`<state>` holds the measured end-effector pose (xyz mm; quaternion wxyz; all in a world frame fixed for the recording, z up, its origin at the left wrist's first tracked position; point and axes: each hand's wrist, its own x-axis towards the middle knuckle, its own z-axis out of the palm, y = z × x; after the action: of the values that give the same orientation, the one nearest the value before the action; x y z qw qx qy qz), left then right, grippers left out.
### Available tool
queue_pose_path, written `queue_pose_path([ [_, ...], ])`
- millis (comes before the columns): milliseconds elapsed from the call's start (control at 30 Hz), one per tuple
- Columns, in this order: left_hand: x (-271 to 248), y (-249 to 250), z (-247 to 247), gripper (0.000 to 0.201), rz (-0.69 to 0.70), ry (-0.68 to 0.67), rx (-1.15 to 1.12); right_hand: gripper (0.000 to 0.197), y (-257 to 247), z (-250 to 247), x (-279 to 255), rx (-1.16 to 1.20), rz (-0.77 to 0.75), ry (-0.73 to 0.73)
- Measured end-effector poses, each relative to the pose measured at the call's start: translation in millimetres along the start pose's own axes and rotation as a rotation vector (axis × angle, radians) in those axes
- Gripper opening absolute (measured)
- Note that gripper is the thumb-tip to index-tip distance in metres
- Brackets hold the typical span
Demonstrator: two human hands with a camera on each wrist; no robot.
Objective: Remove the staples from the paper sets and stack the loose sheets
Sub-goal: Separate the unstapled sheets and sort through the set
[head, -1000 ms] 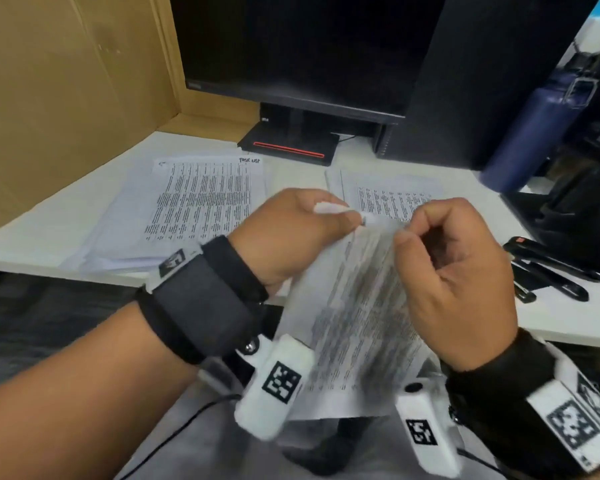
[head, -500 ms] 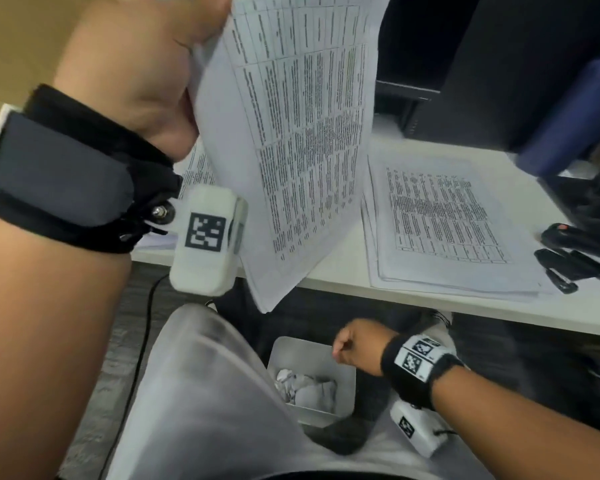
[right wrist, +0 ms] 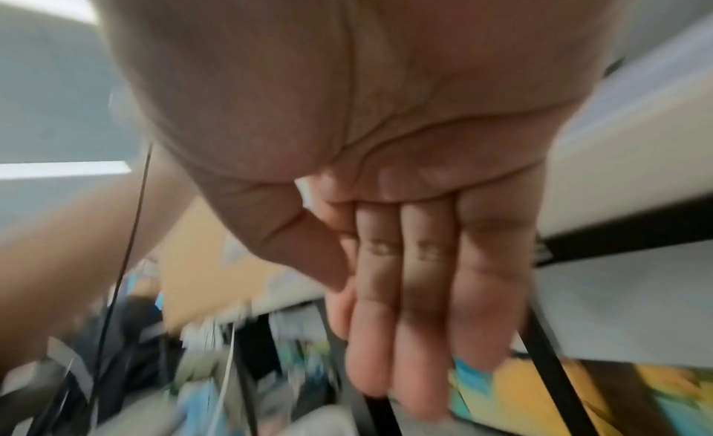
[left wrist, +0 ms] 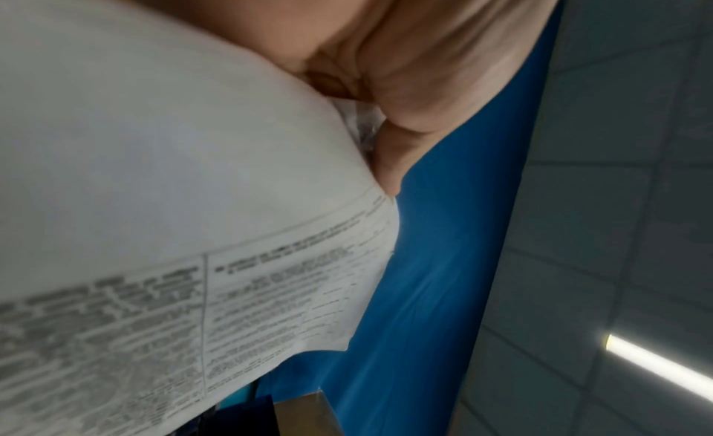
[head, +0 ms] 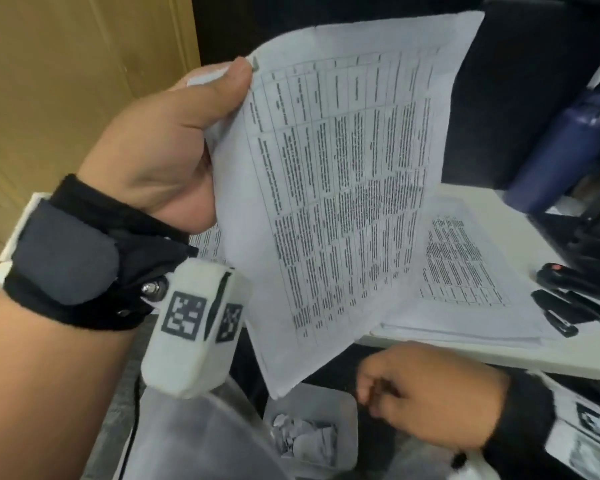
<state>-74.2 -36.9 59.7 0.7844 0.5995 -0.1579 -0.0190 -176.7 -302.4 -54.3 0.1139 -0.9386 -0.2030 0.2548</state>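
My left hand [head: 222, 84] is raised at the upper left and pinches the top corner of a printed paper set [head: 343, 185], which hangs down in front of the desk. In the left wrist view the same paper set [left wrist: 154, 198] curves under my thumb [left wrist: 389, 156]. My right hand [head: 374, 389] is low, below the desk edge and just above a small grey bin [head: 343, 407]. The right wrist view shows my right hand [right wrist: 405, 336] with straight fingers [right wrist: 482, 305] and nothing in it. Whether a staple is still in the held corner is hidden.
A stack of printed sheets [head: 465, 271] lies on the white desk [head: 499, 358], more sheets [head: 205, 240] lie behind my left wrist. Black stapler tools [head: 568, 306] and a blue bottle [head: 561, 150] stand at the right. The bin holds crumpled paper scraps [head: 302, 438].
A second ago both hands worked the paper's corner. My right hand let go, dropped to the bin, and is now rising from it. My left hand lifted the set.
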Motion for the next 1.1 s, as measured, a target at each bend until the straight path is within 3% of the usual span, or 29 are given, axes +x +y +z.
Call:
queue_pose_path([
  [100, 6, 1, 2, 0.046, -0.087, -0.114, -0.058, 0.010, 24, -48, -36, 0.089, 0.124, 0.268],
  [167, 4, -1, 6, 0.039, -0.144, -0.221, -0.166, 0.019, 53, -64, -44, 0.385, 0.177, 0.666],
  [233, 2, -9, 10, 0.036, -0.161, -0.274, -0.226, 0.003, 71, -66, -45, 0.780, 0.094, 0.920],
  [333, -2, -24, 27, 0.033, -0.250, -0.300, -0.297, 0.077, 68, -51, -29, 1.138, -0.132, 0.768],
  [400, -6, -37, 36, 0.041, -0.312, -0.298, -0.309, 0.092, 58, -39, -19, 1.296, -0.210, 0.619],
  [467, -6, -43, 43, 0.043, -0.352, -0.262, -0.292, 0.084, 49, -35, -16, 1.368, -0.202, 0.581],
  [533, -4, -45, 42, 0.049, -0.398, -0.174, -0.305, 0.062, 51, -39, -16, 1.430, -0.150, 0.641],
  [600, -4, -47, 37, 0.054, -0.347, -0.136, -0.289, 0.037, 56, -47, -22, 1.484, -0.101, 0.710],
  [633, -5, -49, 36, 0.053, -0.298, -0.136, -0.232, 0.034, 58, -52, -26, 1.510, -0.092, 0.754],
  [800, -18, -63, 61, 0.025, -0.075, -0.098, 0.285, 0.029, 61, -73, -45, 1.374, -0.041, 1.112],
  [867, -19, -63, 76, 0.029, 0.017, -0.005, 0.294, 0.019, 56, -77, -50, 1.242, -0.057, 1.243],
  [967, -13, -65, 89, 0.021, 0.112, 0.149, 0.208, 0.026, 51, -77, -51, 1.066, -0.065, 1.351],
  [1100, -13, -91, 98, 0.014, 0.050, 0.218, 0.167, 0.037, 61, -60, -34, 0.983, 0.015, 1.384],
])
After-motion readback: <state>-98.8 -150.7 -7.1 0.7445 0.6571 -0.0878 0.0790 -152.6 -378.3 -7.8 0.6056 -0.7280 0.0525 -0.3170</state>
